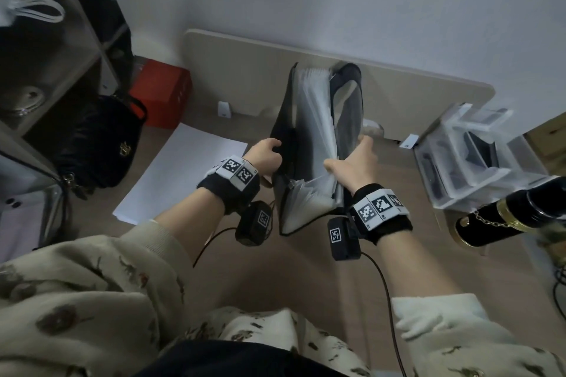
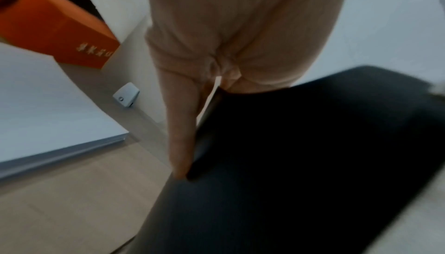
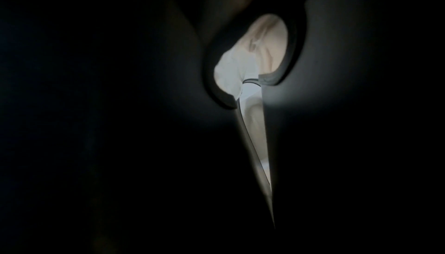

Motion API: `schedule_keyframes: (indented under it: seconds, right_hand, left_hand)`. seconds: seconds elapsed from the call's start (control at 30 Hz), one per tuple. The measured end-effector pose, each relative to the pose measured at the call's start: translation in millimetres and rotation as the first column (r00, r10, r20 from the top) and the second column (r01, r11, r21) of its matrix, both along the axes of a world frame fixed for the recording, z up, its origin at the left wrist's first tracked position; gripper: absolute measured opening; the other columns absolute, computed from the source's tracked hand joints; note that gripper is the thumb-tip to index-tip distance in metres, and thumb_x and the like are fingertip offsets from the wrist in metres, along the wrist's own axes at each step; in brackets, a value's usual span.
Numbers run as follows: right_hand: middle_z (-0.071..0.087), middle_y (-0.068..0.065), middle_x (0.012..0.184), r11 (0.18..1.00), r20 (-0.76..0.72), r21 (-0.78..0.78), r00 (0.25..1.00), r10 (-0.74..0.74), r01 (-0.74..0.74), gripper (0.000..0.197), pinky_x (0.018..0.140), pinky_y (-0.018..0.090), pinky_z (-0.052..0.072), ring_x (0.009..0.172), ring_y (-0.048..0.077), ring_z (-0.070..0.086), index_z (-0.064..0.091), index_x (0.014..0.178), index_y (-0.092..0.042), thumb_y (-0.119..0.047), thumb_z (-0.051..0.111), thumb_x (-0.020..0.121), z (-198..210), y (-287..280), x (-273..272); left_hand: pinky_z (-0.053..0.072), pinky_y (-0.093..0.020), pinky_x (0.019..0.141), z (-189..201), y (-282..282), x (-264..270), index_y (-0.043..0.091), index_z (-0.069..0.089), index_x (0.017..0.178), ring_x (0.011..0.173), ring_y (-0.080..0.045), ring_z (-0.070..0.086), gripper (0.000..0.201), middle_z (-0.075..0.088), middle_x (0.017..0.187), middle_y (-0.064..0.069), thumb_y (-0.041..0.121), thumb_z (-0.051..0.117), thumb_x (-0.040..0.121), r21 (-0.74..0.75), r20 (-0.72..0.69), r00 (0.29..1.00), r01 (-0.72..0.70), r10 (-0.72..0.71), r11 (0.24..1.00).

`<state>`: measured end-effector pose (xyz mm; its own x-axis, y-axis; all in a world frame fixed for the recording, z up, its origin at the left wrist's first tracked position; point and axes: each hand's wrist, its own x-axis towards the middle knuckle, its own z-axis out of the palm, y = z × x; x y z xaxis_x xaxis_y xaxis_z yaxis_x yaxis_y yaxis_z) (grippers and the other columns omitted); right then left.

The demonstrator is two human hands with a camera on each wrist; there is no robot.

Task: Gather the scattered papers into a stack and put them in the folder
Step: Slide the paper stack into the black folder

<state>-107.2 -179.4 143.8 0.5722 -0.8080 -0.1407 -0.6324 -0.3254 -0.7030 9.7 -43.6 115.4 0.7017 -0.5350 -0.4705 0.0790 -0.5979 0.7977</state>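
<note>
A black accordion folder [image 1: 312,138] stands on edge on the wooden desk, spread apart so its pale inner pockets show. My left hand [image 1: 266,156] grips its left black cover, thumb along the outside [image 2: 180,134] of the folder [image 2: 289,163]. My right hand [image 1: 355,159] holds the right side, fingers tucked between the dividers and the right cover. The right wrist view is nearly dark, showing only the folder's handle cutout [image 3: 292,52]. A squared stack of white papers [image 1: 180,171] lies flat on the desk to the left, also seen in the left wrist view [image 2: 48,105].
A black handbag [image 1: 101,144] and an orange box [image 1: 162,92] sit left of the papers. A clear plastic organiser [image 1: 468,156] and a black cylinder with a gold chain [image 1: 505,217] stand at the right. A shelf unit [image 1: 61,40] rises at far left.
</note>
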Motion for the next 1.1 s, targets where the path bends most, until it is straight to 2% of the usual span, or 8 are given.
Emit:
schedule_keyframes:
  seconds: [0.13,0.3,0.47,0.57,0.67,0.8,0.93,1.1]
  right_hand:
    - [0.050,0.017,0.127,0.999,-0.034,-0.014,0.998,0.048,-0.049,0.082,0.091,0.033,0.044,0.113,0.032,0.052,0.029,0.138,-0.006,-0.016,0.075,0.071,0.3,3.9,-1.5]
    - [0.054,0.016,0.117,0.984,-0.170,-0.004,0.969,0.177,-0.181,0.067,0.086,0.037,0.049,0.103,0.033,0.055,0.034,0.124,-0.005,-0.022,0.071,0.070,0.9,10.4,-4.8]
    - [0.055,0.013,0.116,0.960,-0.320,0.069,0.906,0.278,-0.271,0.069,0.090,0.042,0.048,0.105,0.033,0.055,0.033,0.122,-0.006,-0.040,0.066,0.072,1.7,17.2,1.8]
    - [0.043,0.015,0.133,0.956,-0.372,0.102,0.881,0.293,-0.275,0.082,0.100,0.043,0.041,0.124,0.031,0.040,0.028,0.133,-0.004,-0.048,0.061,0.072,-2.5,19.7,3.0]
    - [0.023,0.009,0.141,0.944,-0.462,-0.082,0.851,0.249,-0.321,0.089,0.103,0.048,0.033,0.130,0.027,0.019,0.026,0.137,-0.003,-0.053,0.056,0.070,-3.6,20.2,3.3]
    - [0.024,0.009,0.139,0.922,-0.478,-0.212,0.857,0.191,-0.323,0.090,0.095,0.045,0.036,0.125,0.029,0.022,0.023,0.140,-0.005,-0.051,0.058,0.072,2.0,19.5,1.5]
    - [0.031,0.025,0.141,0.923,-0.453,-0.137,0.851,0.265,-0.361,0.099,0.103,0.042,0.029,0.128,0.037,0.026,-0.012,0.151,-0.015,-0.048,0.052,0.083,-3.1,23.7,1.1]
    - [0.039,0.025,0.142,0.926,-0.464,-0.094,0.839,0.283,-0.365,0.096,0.104,0.041,0.033,0.127,0.040,0.040,-0.002,0.152,-0.018,-0.052,0.052,0.080,-6.4,23.2,7.7]
  left_hand:
    - [0.060,-0.039,0.060,-1.7,-3.3,3.8,0.028,0.026,0.148,0.095,-0.024,0.061,0.068,0.048,0.135,-0.010,0.003,0.042,0.087,0.082,0.032,0.999,0.002,-0.004,0.997]
    - [0.060,-0.047,0.060,-4.3,-5.2,-2.1,0.036,0.026,0.145,0.082,-0.032,0.069,0.072,0.053,0.129,-0.013,-0.002,0.035,0.084,0.039,-0.016,1.000,-0.006,0.006,0.999]
    - [0.057,-0.034,0.049,-5.0,-5.5,-6.7,0.046,0.028,0.141,0.088,-0.032,0.067,0.077,0.053,0.127,-0.011,-0.005,0.031,0.084,0.015,0.001,0.997,0.079,-0.079,0.997]
    - [0.058,-0.037,0.050,-3.7,-4.9,-7.6,0.048,0.026,0.141,0.090,-0.032,0.066,0.079,0.052,0.127,-0.011,-0.006,0.032,0.084,0.014,0.012,0.995,0.094,-0.094,0.995]
    - [0.059,-0.038,0.052,-4.6,-4.7,-8.3,0.049,0.027,0.141,0.088,-0.031,0.066,0.081,0.052,0.126,-0.010,-0.006,0.030,0.082,0.022,0.033,0.994,0.108,-0.108,0.994]
    - [0.056,-0.032,0.048,-6.7,-8.3,-8.1,0.051,0.028,0.139,0.086,-0.031,0.067,0.081,0.055,0.122,-0.010,-0.006,0.031,0.081,0.019,0.040,0.992,0.121,-0.122,0.992]
    - [0.056,-0.031,0.049,-7.4,-7.3,-8.7,0.047,0.027,0.141,0.087,-0.028,0.067,0.078,0.056,0.120,-0.008,-0.005,0.033,0.084,0.018,0.054,0.990,0.132,-0.132,0.991]
    - [0.053,-0.027,0.044,-9.6,-7.1,-7.3,0.045,0.025,0.144,0.087,-0.029,0.067,0.078,0.053,0.128,-0.012,-0.006,0.036,0.086,0.018,0.064,0.989,0.133,-0.133,0.991]
